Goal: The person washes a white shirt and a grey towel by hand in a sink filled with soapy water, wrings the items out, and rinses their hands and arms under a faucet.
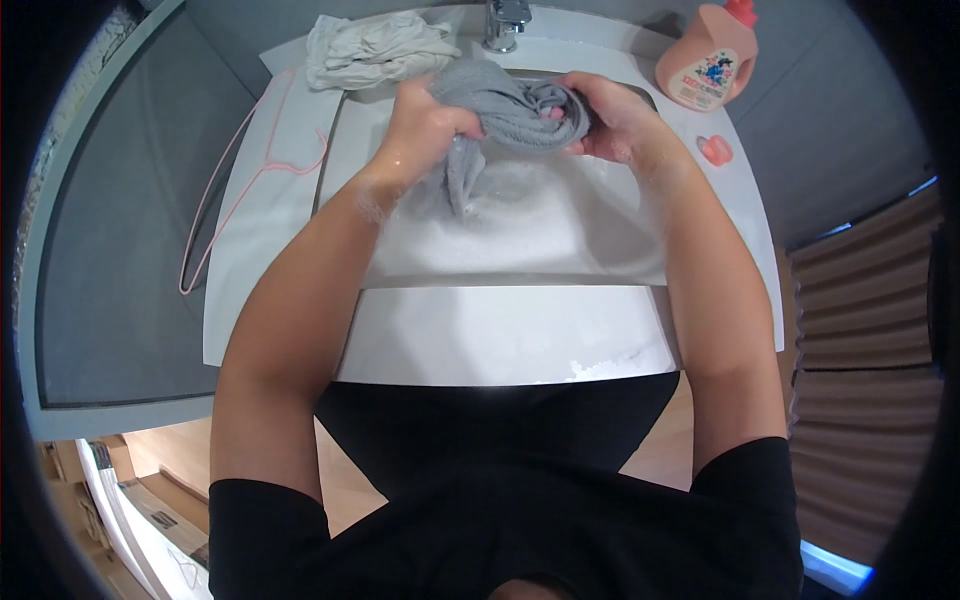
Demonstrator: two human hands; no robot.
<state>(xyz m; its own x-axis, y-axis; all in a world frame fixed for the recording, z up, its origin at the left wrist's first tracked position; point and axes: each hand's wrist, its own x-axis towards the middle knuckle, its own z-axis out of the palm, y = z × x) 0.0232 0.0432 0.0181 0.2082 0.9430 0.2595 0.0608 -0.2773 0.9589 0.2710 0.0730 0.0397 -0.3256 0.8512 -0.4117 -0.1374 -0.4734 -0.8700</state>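
Observation:
Over the white sink (560,240) I hold up a wet grey cloth (505,105), bunched and twisted, with one end hanging down on the left. My left hand (425,130) is closed around its left part, the thumb pressed on top. At the other end my right hand (615,120) grips a rolled loop of the cloth, and a fingertip shows through the fold. Suds cling to both wrists. Soapy, cloudy water lies in the basin below.
A crumpled white cloth (375,50) lies at the back left, beside the chrome faucet (505,25). A pink hanger (270,165) rests on the left counter. At the back right stand a pink detergent bottle (708,60) and its small pink cap (716,150).

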